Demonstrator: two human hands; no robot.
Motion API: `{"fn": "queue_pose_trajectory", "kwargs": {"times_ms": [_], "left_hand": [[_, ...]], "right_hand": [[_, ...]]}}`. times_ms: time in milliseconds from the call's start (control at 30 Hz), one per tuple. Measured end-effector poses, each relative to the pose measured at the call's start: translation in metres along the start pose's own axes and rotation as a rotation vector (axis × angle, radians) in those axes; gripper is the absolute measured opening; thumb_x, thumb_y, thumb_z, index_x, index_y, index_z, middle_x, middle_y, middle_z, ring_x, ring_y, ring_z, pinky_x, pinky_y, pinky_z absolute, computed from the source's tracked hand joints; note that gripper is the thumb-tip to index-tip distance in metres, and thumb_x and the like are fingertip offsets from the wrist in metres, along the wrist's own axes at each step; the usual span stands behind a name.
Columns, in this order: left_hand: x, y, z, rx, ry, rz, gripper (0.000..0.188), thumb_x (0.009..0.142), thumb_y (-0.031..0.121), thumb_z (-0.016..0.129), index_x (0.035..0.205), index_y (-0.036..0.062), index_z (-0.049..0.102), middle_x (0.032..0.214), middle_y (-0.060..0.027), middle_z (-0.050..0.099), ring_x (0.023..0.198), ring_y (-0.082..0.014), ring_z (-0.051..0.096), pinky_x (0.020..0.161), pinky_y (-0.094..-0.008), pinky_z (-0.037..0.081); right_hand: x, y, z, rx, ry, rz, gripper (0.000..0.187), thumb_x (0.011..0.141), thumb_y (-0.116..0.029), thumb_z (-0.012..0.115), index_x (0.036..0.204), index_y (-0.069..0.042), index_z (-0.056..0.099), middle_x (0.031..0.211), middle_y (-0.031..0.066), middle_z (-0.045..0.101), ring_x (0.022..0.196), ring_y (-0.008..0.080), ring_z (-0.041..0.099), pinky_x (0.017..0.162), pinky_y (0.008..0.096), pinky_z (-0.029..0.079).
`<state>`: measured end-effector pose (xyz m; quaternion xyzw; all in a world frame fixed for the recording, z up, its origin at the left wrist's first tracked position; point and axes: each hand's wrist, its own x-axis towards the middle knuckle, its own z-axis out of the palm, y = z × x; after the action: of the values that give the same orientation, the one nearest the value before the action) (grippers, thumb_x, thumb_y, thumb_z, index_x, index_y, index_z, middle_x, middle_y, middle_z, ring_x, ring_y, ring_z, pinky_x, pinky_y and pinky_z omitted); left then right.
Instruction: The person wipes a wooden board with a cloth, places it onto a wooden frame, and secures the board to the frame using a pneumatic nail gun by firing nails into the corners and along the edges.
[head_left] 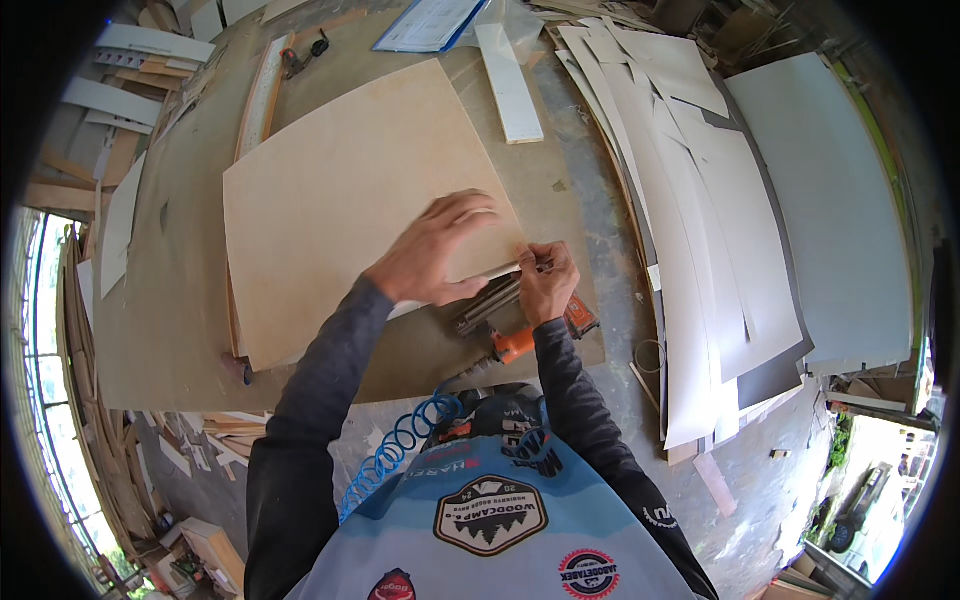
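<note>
Centrally, the left hand (pixel 428 253) spreads an open, empty grip over the panel (pixel 340 200); the right hand (pixel 549 283) is curled, its hold unclear.

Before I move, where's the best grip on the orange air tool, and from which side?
Likely the handle of the orange air tool, from the person's near side. It shows between the blue coiled hose and the right forearm, while the long metal part flanks its far side. The forearm hides its middle, so come in left of that.
</note>
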<state>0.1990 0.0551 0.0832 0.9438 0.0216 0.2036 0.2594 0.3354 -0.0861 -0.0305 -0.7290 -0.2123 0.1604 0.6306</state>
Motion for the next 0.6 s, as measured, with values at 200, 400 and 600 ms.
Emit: {"fn": "queue_pose_trajectory", "kwargs": {"times_ms": [200, 400, 600], "left_hand": [[0.035, -0.051, 0.047, 0.015, -0.399, 0.115, 0.066, 0.061, 0.019, 0.080, 0.120, 0.0035, 0.055, 0.125, -0.0165, 0.054, 0.125, -0.0362, 0.050, 0.113, -0.0487, 0.038], [0.039, -0.049, 0.050, -0.064, -0.268, 0.105, 0.066, 0.053, 0.017, 0.081, 0.113, 0.0041, 0.056, 0.119, -0.0145, 0.055, 0.121, -0.0365, 0.048, 0.111, -0.0471, 0.038], [0.041, -0.050, 0.054, -0.108, -0.278, 0.087, 0.062, 0.052, 0.015, 0.077, 0.110, 0.0035, 0.055, 0.113, -0.0143, 0.054, 0.115, -0.0365, 0.049, 0.106, -0.0462, 0.041]], "right_hand": [[0.000, -0.005, 0.004, -0.086, -0.026, -0.023, 0.019, 0.082, -0.008, 0.078, 0.078, 0.006, 0.066, 0.079, 0.0116, 0.062, 0.065, 0.0203, 0.067, 0.062, 0.0329, 0.053], [0.000, -0.018, -0.004, -0.087, -0.010, -0.022, 0.020, 0.082, -0.009, 0.079, 0.081, 0.007, 0.067, 0.080, 0.0120, 0.062, 0.066, 0.0200, 0.067, 0.062, 0.0326, 0.053], [0.001, -0.001, -0.001, 0.025, -0.021, 0.062, 0.018, 0.082, -0.008, 0.078, 0.083, 0.007, 0.068, 0.080, 0.0108, 0.062, 0.067, 0.0185, 0.066, 0.062, 0.0317, 0.052]]}}
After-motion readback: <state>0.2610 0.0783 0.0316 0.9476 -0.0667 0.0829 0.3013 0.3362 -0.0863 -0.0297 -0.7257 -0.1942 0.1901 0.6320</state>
